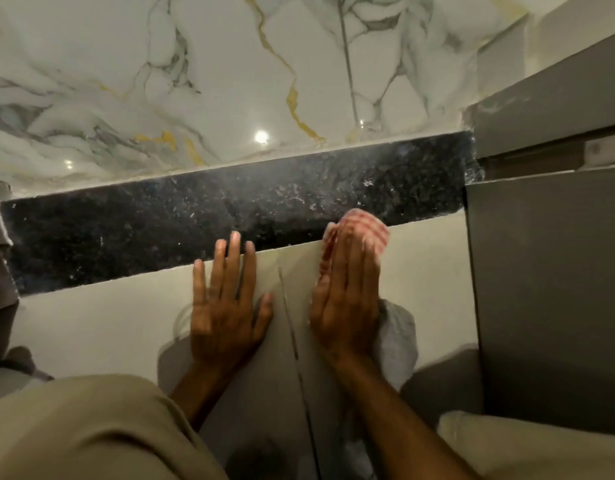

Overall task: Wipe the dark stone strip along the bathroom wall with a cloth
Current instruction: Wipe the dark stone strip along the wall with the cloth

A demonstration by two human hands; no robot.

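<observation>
Dark stone strip (195, 220) runs lengthwise across the wall, rising rightward. Right hand (347, 299) presses a checked cloth (365, 230) under flat fingers at the strip's lower edge; left hand (226, 306) lies splayed, empty, fingertips touching the strip.

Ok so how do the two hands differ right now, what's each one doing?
The left hand is bare and lies flat with fingers spread on the pale tile; the right hand presses a red-checked cloth under it. The left hand's fingertips just reach the dark stone strip, while the right hand's cloth overlaps the strip's lower edge further right. Both rest palm-down against the wall.
</observation>
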